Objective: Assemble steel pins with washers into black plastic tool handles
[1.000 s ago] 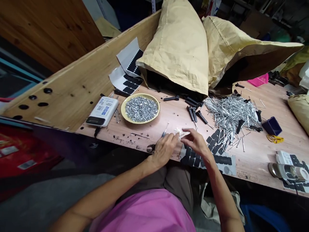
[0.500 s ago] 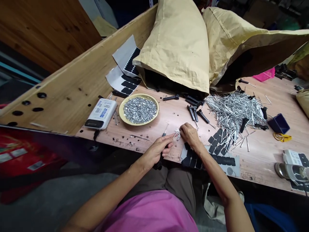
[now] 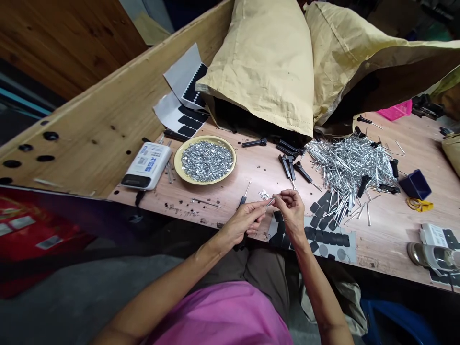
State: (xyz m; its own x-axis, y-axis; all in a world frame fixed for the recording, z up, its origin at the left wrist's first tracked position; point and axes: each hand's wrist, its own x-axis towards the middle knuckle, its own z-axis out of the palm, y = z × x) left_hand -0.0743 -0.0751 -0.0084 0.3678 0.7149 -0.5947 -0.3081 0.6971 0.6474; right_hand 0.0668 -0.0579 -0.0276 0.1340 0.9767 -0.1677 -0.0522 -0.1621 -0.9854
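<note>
My left hand [image 3: 239, 224] is closed, with a thin silver metal rod [image 3: 269, 203] pinched between thumb and fingertips, pointing right. A black-handled piece with a slim metal shaft [image 3: 243, 200] also runs under this hand; its grip is partly hidden. My right hand [image 3: 292, 211] pinches at the rod's tip; whatever lies between its fingertips is too small to make out. Just beyond the fingertips, a little heap of small metal nuts or washers [image 3: 264, 194] lies on the table. A yellow bowl [image 3: 175, 165] full of similar small metal parts stands to the left.
A big pile of metal rods [image 3: 354, 165] lies to the right, with black-handled pieces [image 3: 304, 172] beside it. A sheet of black stickers [image 3: 350, 251] is near the front edge. Paper sacks [image 3: 266, 72] stand behind. A white device [image 3: 149, 163] sits left, a blue box [image 3: 415, 184] right.
My right hand has left the heap of small metal parts and come back to the tip of the rod in my left hand. The view has shifted slightly.
</note>
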